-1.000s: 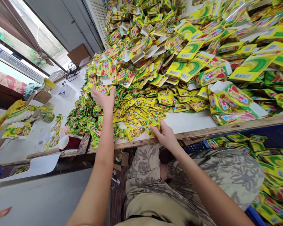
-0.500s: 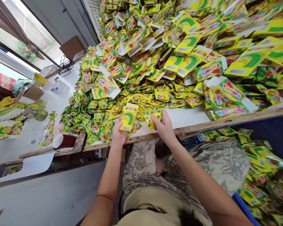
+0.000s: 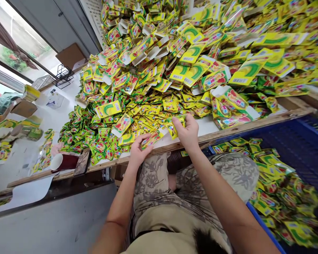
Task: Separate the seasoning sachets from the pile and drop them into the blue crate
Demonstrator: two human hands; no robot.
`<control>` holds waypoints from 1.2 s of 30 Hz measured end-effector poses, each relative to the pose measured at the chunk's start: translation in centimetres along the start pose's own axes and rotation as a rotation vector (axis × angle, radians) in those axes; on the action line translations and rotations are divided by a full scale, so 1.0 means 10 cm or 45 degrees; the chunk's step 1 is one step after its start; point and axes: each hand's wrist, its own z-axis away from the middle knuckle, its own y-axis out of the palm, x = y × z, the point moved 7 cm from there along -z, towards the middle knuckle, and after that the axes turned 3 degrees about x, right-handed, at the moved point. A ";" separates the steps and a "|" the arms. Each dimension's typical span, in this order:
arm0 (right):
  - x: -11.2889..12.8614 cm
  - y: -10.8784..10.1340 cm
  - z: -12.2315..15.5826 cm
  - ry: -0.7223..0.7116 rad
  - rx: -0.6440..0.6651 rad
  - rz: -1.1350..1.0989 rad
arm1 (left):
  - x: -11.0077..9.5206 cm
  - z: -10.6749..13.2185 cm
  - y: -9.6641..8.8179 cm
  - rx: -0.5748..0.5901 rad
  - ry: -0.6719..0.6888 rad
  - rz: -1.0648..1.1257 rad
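At the table's front edge, my left hand (image 3: 139, 151) grips a small yellow, green and red carton (image 3: 152, 139), its white flap pointing right. Close by on the right, my right hand (image 3: 187, 133) pinches small yellow sachets (image 3: 173, 127); how many is hidden by the fingers. The carton's flap and the sachets are nearly touching. Behind both hands spreads a heap of loose yellow sachets (image 3: 148, 113), with green sachets (image 3: 103, 144) to its left. Several cartons lie on the sachets, among them a yellow carton (image 3: 108, 109) and one with a white flap (image 3: 122, 124).
A large mound of cartons (image 3: 190, 53) covers the back of the table. A phone (image 3: 82, 161) and a dark red cup (image 3: 69, 161) lie at the left front edge. Below right, a blue crate (image 3: 264, 225) holds many cartons. A wooden lip (image 3: 243, 127) borders the table.
The carton in my left hand has turned from its barcode side to its picture side, flap now toward the right hand. Cartons on the sachet heap have slid lower. The view has shifted right.
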 end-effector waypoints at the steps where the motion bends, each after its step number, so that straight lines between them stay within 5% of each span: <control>1: -0.05 0.00 0.01 0.032 0.008 0.003 | -0.07 0.01 0.02 0.017 0.110 -0.148; 7: -0.16 -0.05 -0.04 0.112 -0.059 0.057 | -0.34 0.14 0.16 0.013 0.567 -0.649; 12: 0.00 0.00 0.04 0.004 -0.046 0.285 | -0.37 0.18 0.23 -0.050 0.698 -0.732; 19: 0.08 0.08 0.19 -0.070 0.080 0.371 | -0.17 0.18 0.23 -0.123 0.409 -0.534; 26: 0.17 0.11 0.24 -0.064 0.130 0.371 | 0.20 0.16 0.24 -0.461 -0.273 0.408; 31: 0.22 0.07 0.30 -0.111 0.131 0.490 | 0.06 0.20 0.13 -0.778 -0.123 0.221; 36: 0.30 0.13 0.31 -0.104 0.224 0.517 | -0.09 0.20 0.17 -0.697 -0.010 0.094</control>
